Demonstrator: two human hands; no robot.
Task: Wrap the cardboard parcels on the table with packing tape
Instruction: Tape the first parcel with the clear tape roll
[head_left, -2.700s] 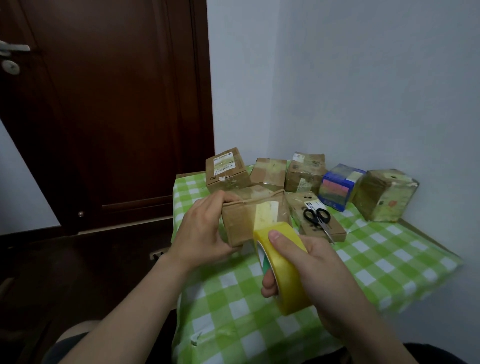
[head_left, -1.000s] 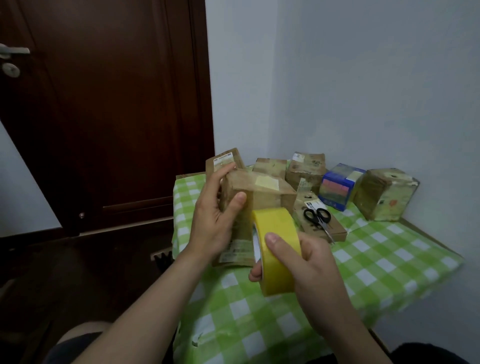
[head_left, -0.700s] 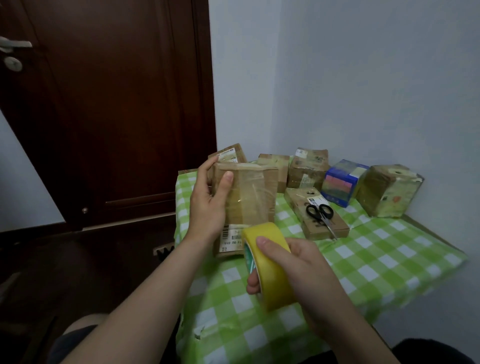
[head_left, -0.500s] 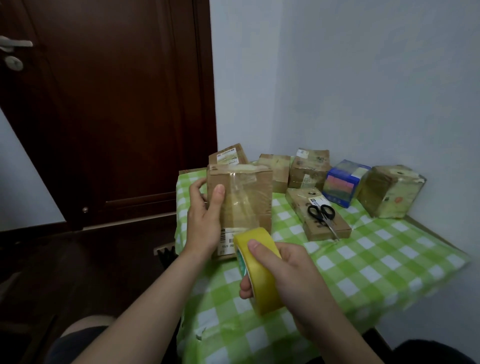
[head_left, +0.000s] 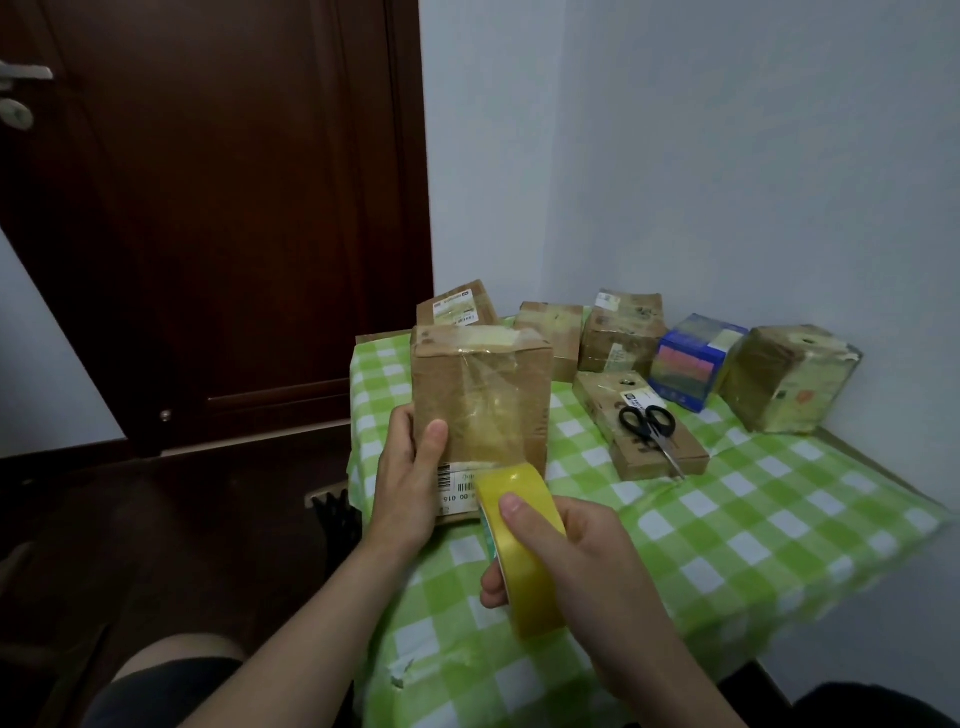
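held parcel (head_left: 483, 395): 1, upright at the table's left side, front face to camera; glossy tape runs up the front and over the top; white barcode label at the bottom; can't tell if its base touches the cloth
left hand (head_left: 405, 478): grips the held parcel's left edge, thumb (head_left: 434, 441) flat on the front face, other fingers go round the back, mostly hidden
right hand (head_left: 582, 561): grips the tape roll, thumb on its outer face, fingers curled under the rim
tape roll (head_left: 530, 592): 1, yellow, on edge, top against the held parcel's lower right front, beside the label
other brown parcels: 5 on the table: labelled parcel (head_left: 457, 306) just behind the held one, 2 at the back by the wall ( (head_left: 556, 332), (head_left: 623, 332)), flat parcel (head_left: 597, 400) mid-table, cube parcel (head_left: 779, 384) far right
blue box (head_left: 691, 358): 1, between the back parcels and the cube parcel
scissors (head_left: 649, 423): 1 pair, black handles, lying on the flat parcel
table (head_left: 727, 519): 1, green-white checked cloth, in the corner
door (head_left: 208, 208): 1, dark wood, left of the table
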